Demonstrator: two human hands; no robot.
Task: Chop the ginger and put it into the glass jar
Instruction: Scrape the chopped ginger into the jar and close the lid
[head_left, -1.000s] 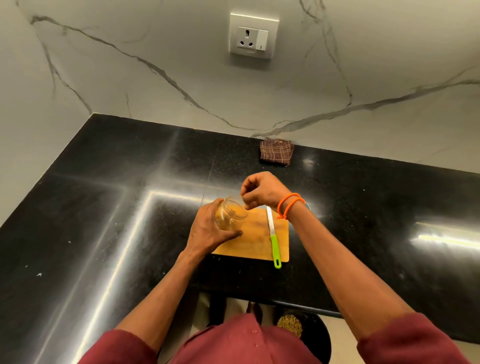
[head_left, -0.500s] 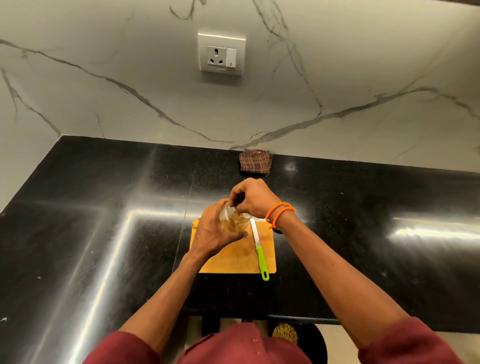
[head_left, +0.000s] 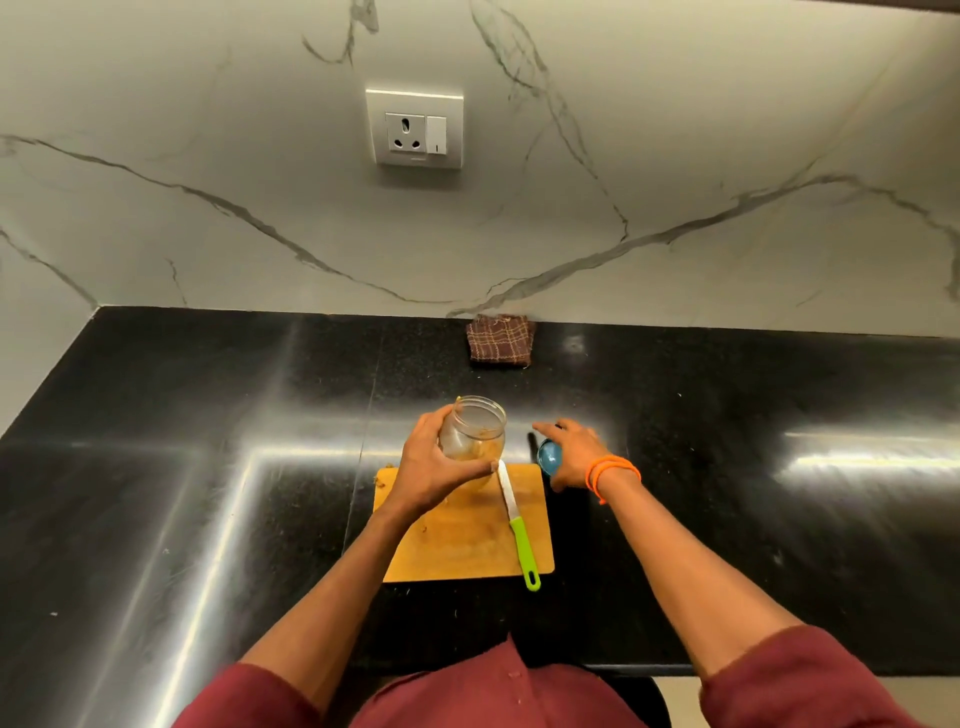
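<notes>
1. Black polished stone counter (head_left: 156, 467) runs under a white marble-veined wall (head_left: 208, 234), which carries a white socket plate (head_left: 414, 128) high above the counter's back edge. A folded brown checked cloth (head_left: 500, 342) lies against that back edge.
2. Near the front edge, a rectangular wooden chopping board (head_left: 467, 551) carries a white-bladed knife with a green handle (head_left: 514, 519), whose handle tip overhangs the board's front right corner.
3. The left hand (head_left: 436, 467) grips a clear glass jar (head_left: 472, 434) above the board's back edge, fingers curled round its side. It is tilted, mouth open, with brownish chopped ginger (head_left: 480, 449) inside.
4. The right hand (head_left: 571, 452) holds a round blue lid (head_left: 549, 457) just beside the board's back right corner.
5. Risks, as I judge them: the tilted, uncapped jar could spill ginger onto the counter; the glass could slip from the one-handed hold; a lid set on crooked could jam or fall off; a forearm could knock the overhanging knife handle.
6. No brand, label or readable writing shows on any item.
</notes>
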